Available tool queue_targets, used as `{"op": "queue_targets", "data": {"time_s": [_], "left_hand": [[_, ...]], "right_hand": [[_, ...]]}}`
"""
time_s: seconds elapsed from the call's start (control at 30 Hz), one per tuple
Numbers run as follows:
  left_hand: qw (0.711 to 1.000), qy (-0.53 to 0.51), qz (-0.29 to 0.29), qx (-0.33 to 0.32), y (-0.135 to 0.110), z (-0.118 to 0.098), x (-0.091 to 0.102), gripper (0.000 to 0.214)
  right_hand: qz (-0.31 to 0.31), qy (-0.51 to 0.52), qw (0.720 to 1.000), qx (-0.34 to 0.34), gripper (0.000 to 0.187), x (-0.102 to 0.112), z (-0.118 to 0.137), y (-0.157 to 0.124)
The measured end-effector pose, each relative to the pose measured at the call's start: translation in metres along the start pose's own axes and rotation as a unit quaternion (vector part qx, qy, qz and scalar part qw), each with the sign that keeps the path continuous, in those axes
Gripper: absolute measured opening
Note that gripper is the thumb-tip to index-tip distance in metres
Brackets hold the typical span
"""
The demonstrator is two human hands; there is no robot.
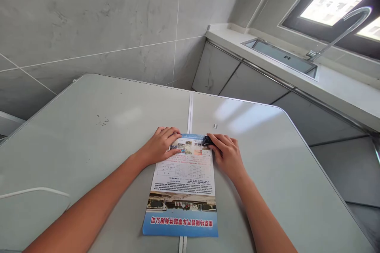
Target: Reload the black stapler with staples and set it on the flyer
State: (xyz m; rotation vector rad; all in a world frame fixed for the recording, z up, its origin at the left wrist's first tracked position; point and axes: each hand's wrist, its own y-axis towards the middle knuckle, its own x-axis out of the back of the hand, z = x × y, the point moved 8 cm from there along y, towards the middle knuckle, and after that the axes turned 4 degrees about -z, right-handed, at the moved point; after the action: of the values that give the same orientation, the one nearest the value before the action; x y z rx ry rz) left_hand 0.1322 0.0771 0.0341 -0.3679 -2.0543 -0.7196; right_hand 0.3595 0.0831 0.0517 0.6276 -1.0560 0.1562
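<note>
A printed leaflet (184, 184) with blue ends, photos and red and black text lies on the table, its large red heading upside down towards me. My left hand (162, 145) grips its far left edge, the thumb on the printed face and the fingers curled at the far edge. In my right hand (227, 152) is a small black object that looks like a mini stapler (207, 140), held over the leaflet's far right corner. My fingers hide much of the stapler, so whether its jaws are closed on the paper cannot be seen.
The pale folding table (124, 110) has a centre seam running under the leaflet. A tiny shiny piece (215, 125) lies beyond my right hand. Past the table stand a grey tiled wall (103, 16) and a counter with a sink (282, 57) and curved faucet (341, 33).
</note>
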Motion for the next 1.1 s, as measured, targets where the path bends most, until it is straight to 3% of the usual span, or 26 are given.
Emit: {"op": "queue_targets", "data": {"time_s": [0.5, 0.7, 0.9, 1.1], "left_hand": [[1.000, 0.003, 0.015, 0.000, 0.000, -0.001, -0.003, 0.039], [1.000, 0.003, 0.015, 0.007, -0.001, 0.001, -0.003, 0.040], [0.999, 0.007, 0.029, 0.020, 0.000, 0.003, -0.004, 0.041], [0.999, 0.007, 0.028, 0.026, 0.000, 0.004, -0.003, 0.040]], "right_hand": [[0.028, -0.052, 0.998, -0.036, 0.030, -0.008, 0.002, 0.002], [0.028, -0.116, 0.993, -0.017, 0.037, -0.010, 0.016, 0.005], [0.064, -0.180, 0.980, -0.045, 0.044, -0.016, 0.023, 0.007], [0.029, -0.066, 0.995, -0.064, 0.030, -0.003, 0.006, 0.004]]}}
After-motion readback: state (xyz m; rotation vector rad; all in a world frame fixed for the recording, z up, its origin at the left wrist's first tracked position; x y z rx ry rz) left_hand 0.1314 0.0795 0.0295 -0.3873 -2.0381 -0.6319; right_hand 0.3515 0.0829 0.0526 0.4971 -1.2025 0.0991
